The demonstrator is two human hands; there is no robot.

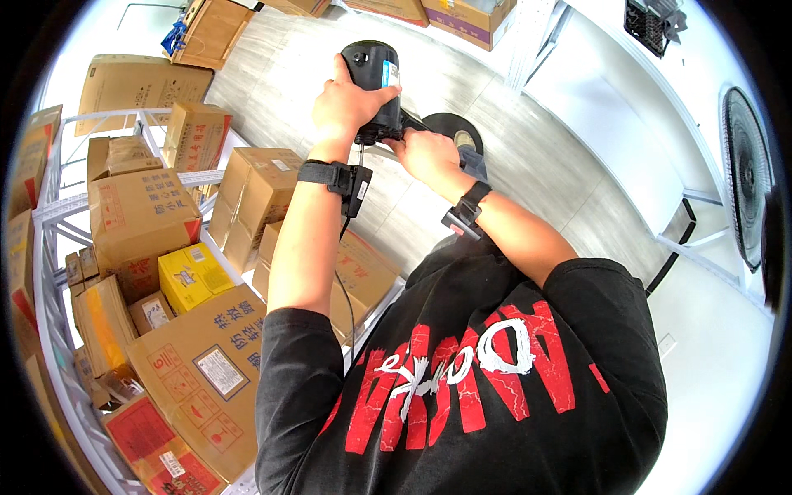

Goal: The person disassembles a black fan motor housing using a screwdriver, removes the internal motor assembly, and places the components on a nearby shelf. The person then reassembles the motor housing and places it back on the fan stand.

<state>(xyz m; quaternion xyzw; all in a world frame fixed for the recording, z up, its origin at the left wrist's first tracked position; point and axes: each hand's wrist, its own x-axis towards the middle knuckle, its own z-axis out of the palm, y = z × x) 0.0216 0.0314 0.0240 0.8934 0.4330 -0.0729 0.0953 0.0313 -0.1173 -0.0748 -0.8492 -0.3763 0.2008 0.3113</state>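
A black cylindrical device (370, 66) with a blue-and-white label is held up in front of me. My left hand (348, 109) wraps round its side, thumb across the front and a finger along the left edge. At its lower end my right hand (429, 157) is closed, fingertips against a dark part there. What exactly those fingers grip is hidden. Black straps with small modules circle both wrists, and a thin cable (350, 309) runs down from the left one.
White shelving (74, 206) on my left carries many brown cartons (144, 210) and a yellow box (194, 276). More cartons (474, 18) stand at the back on the grey floor (280, 62). To the right are a white table (615, 70) and a black fan (747, 177).
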